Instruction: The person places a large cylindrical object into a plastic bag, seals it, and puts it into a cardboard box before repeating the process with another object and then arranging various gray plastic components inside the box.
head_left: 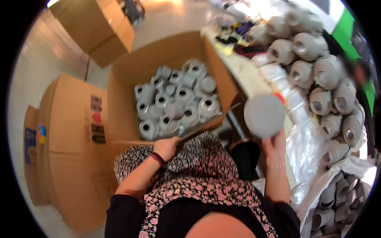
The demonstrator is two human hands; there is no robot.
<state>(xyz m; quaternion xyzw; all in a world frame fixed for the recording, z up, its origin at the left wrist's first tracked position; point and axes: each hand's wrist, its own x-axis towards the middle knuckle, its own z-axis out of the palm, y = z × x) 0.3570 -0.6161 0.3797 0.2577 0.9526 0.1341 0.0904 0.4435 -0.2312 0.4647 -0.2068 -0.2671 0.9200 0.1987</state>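
My right hand [274,148] is closed around a grey plastic cylindrical part [264,116], held up over the table edge. Its flat round end is toward me, and a bit of red shows behind it. Down at the near side of an open cardboard box [158,48], my left hand [166,147] has its fingers wrapped on the edge of the box flap [210,123]. Inside the box stand several grey plastic parts [183,94] with round necks and dark openings, packed close together; a few show flat closed ends.
A table [242,73] runs along the right with clear plastic wrap [299,139] and stacked grey hollow parts [326,72]. A white sack [317,196] of grey pieces sits at lower right. Folded cartons [75,158] stand left; a closed carton [93,29] is behind.
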